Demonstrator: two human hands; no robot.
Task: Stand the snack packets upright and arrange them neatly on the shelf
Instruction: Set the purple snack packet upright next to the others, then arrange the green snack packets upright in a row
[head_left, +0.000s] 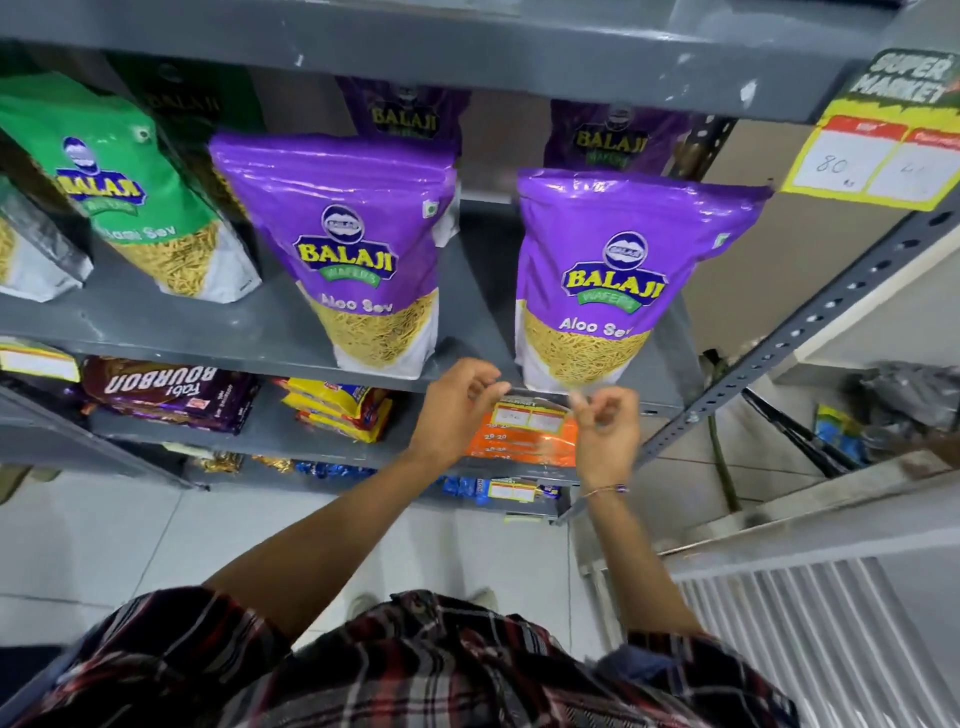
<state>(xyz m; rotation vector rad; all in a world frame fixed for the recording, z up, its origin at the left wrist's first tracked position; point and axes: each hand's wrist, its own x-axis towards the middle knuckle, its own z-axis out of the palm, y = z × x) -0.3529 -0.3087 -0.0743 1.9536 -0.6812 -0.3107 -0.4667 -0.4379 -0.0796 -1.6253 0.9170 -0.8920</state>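
Observation:
Two purple Aloo Sev packets stand upright at the front of the grey shelf (156, 332): one in the middle (358, 249), one at the right (618, 280). Behind each stands another purple packet (405, 114), partly hidden. A green sev packet (130, 197) leans upright at the left. My left hand (457, 410) and my right hand (605, 431) hover just below the shelf's front edge, under the right packet. Both have loosely curled fingers and hold nothing; neither touches a packet.
A lower shelf holds a brown Bourbon biscuit pack (166, 395), yellow packs (337, 410) and an orange pack (524, 436). A yellow price tag (878, 156) hangs at the upper right beside the perforated upright (810, 322). White tiled floor lies below.

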